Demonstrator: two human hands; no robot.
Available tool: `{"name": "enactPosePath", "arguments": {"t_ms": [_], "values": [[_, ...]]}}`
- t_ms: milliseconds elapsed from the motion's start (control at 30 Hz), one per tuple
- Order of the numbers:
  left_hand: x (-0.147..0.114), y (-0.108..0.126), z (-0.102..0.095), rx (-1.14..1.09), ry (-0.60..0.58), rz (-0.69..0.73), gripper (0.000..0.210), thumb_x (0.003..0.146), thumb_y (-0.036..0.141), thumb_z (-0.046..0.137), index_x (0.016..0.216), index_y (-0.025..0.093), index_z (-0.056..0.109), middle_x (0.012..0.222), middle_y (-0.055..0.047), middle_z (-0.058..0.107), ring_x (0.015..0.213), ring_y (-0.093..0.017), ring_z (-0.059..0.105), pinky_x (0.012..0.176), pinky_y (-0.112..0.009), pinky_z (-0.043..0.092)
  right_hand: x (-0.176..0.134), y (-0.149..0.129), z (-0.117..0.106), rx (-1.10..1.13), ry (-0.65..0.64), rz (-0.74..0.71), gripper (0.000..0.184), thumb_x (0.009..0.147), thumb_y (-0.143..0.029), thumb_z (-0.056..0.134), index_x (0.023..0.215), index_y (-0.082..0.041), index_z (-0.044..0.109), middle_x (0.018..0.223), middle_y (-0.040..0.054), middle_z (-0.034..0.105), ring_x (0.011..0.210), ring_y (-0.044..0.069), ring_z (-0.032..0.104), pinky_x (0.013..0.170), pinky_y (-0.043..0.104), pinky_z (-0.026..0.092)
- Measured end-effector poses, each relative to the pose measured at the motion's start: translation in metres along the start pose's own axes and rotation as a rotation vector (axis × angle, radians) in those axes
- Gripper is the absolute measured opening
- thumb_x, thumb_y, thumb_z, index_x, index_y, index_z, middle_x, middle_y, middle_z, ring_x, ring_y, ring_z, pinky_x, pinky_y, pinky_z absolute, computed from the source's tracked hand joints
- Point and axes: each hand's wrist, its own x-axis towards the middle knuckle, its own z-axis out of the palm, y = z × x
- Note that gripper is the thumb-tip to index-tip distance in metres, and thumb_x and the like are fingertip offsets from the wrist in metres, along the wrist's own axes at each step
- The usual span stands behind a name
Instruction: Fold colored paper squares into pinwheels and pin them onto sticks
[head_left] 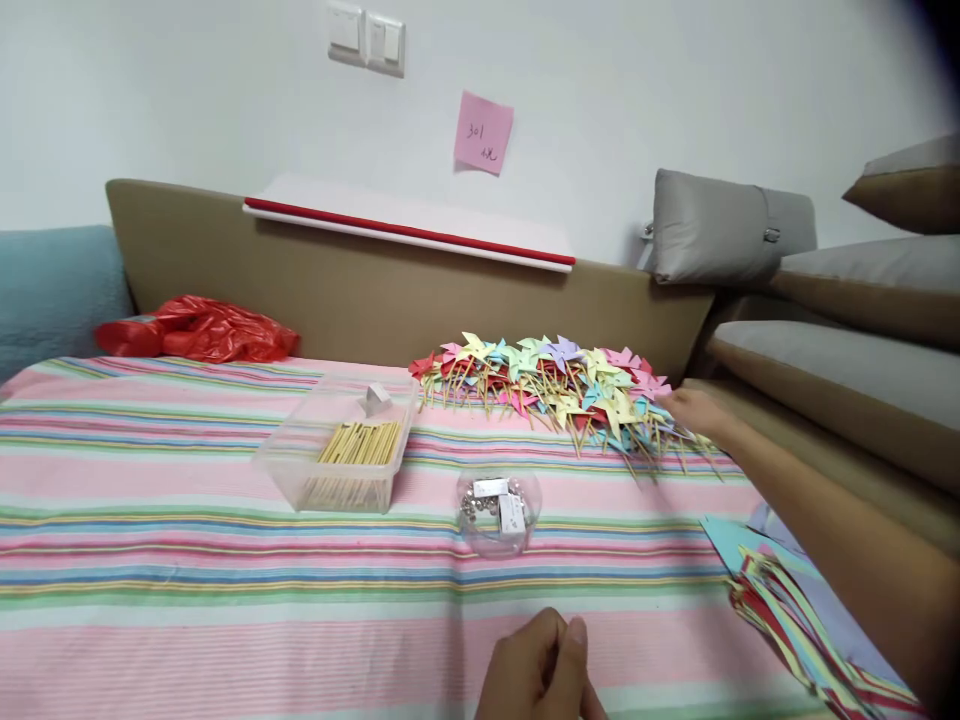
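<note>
Beyond the dish, a heap of colourful paper pinwheels (pixel 555 385) on wooden sticks lies along the back of the cloth. My right hand (pixel 696 410) reaches to the heap's right end, its fingers closed on a pinwheel there; the fingertips are small and a little blurred. At the bottom centre, my left hand (pixel 540 670) is curled with the thumb against the index finger, and nothing shows in it. In front of it stands a clear round dish (pixel 499 545) with small metal pieces and white labels.
A clear plastic box (pixel 300 455) holds wooden sticks (pixel 360 445). Coloured paper pieces (pixel 787 610) lie in a pile at right, under my right forearm. A red plastic bag (pixel 217 330) sits at the back left. Grey cushions (pixel 847 360) are stacked at right. Striped cloth (pixel 225 640) covers the surface.
</note>
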Motion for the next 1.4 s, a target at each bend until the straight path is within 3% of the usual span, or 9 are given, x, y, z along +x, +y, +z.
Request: {"name": "enactPosePath", "arguments": {"t_ms": [200,367,500,600,667,967,1133,1300,1400], "values": [[-0.009,0.025,-0.005,0.114,-0.037,0.033,0.055,0.096,0.064,0.035,0.062,0.023,0.046,0.064,-0.002,0.066,0.066,-0.019,0.053,0.067,-0.03,0.038,-0.083,0.104,-0.035,-0.22,-0.497,-0.018,0.019,0.098,-0.032,0.062,0.11,-0.018,0.068,0.117,0.0063,0.069,0.099,0.02,0.068,0.088,0.039,0.058],[-0.01,0.027,0.003,0.248,-0.122,0.034,0.056,0.097,0.062,0.036,0.062,0.021,0.051,0.064,-0.001,0.063,0.062,-0.018,0.051,0.064,-0.03,0.036,-0.154,0.147,-0.039,-0.184,-0.598,-0.074,0.031,0.096,-0.034,0.065,0.124,-0.019,0.065,0.136,0.0093,0.062,0.122,0.027,0.061,0.105,0.051,0.049],[-0.014,0.021,0.013,0.391,-0.18,0.076,0.052,0.099,0.055,0.035,0.064,0.021,0.052,0.064,-0.001,0.065,0.061,-0.018,0.053,0.063,-0.03,0.036,-0.198,0.151,-0.027,-0.101,-0.567,-0.127,0.069,0.086,-0.045,0.075,0.146,-0.021,0.052,0.156,0.0146,0.047,0.141,0.035,0.047,0.118,0.056,0.034],[-0.017,0.017,0.016,0.482,-0.235,0.126,0.046,0.099,0.051,0.038,0.066,0.021,0.051,0.065,0.0,0.067,0.062,-0.017,0.056,0.062,-0.029,0.036,-0.218,0.149,-0.02,-0.072,-0.508,-0.129,0.097,0.074,-0.06,0.077,0.153,-0.014,0.044,0.16,0.0191,0.039,0.146,0.039,0.04,0.122,0.046,0.032],[-0.018,0.015,0.016,0.527,-0.258,0.143,0.044,0.099,0.05,0.039,0.066,0.022,0.05,0.066,0.0,0.067,0.061,-0.017,0.055,0.06,-0.029,0.035,-0.225,0.148,-0.018,-0.05,-0.475,-0.13,0.103,0.074,-0.068,0.07,0.155,-0.011,0.041,0.16,0.0188,0.037,0.147,0.039,0.038,0.121,0.044,0.032],[-0.014,0.024,0.014,0.562,-0.286,0.137,0.044,0.101,0.049,0.036,0.069,0.022,0.05,0.073,-0.002,0.071,0.068,-0.019,0.061,0.065,-0.029,0.039,-0.24,0.141,-0.018,0.045,-0.344,-0.097,0.077,0.085,-0.067,0.053,0.147,-0.02,0.054,0.152,0.0109,0.053,0.138,0.033,0.053,0.113,0.041,0.043],[-0.017,0.025,0.012,0.573,-0.304,0.151,0.042,0.1,0.048,0.037,0.068,0.022,0.045,0.069,-0.001,0.066,0.066,-0.018,0.058,0.064,-0.029,0.038,-0.251,0.133,-0.012,0.004,-0.239,-0.069,0.066,0.084,-0.06,0.055,0.135,-0.019,0.063,0.141,0.0132,0.064,0.132,0.036,0.057,0.109,0.044,0.045],[-0.019,0.025,0.012,0.583,-0.31,0.151,0.04,0.1,0.047,0.038,0.068,0.023,0.042,0.068,0.0,0.063,0.064,-0.017,0.055,0.062,-0.029,0.036,-0.258,0.124,-0.006,-0.104,-0.195,-0.016,0.069,0.085,-0.061,0.053,0.131,-0.009,0.062,0.123,0.0237,0.071,0.111,0.041,0.066,0.095,0.049,0.048],[-0.02,0.023,0.011,0.586,-0.307,0.155,0.039,0.1,0.046,0.038,0.069,0.023,0.042,0.068,0.0,0.063,0.064,-0.017,0.054,0.061,-0.029,0.035,-0.256,0.123,-0.003,-0.143,-0.188,0.047,0.055,0.092,-0.053,0.05,0.124,-0.01,0.064,0.106,0.0214,0.075,0.099,0.037,0.071,0.087,0.047,0.051]]}}
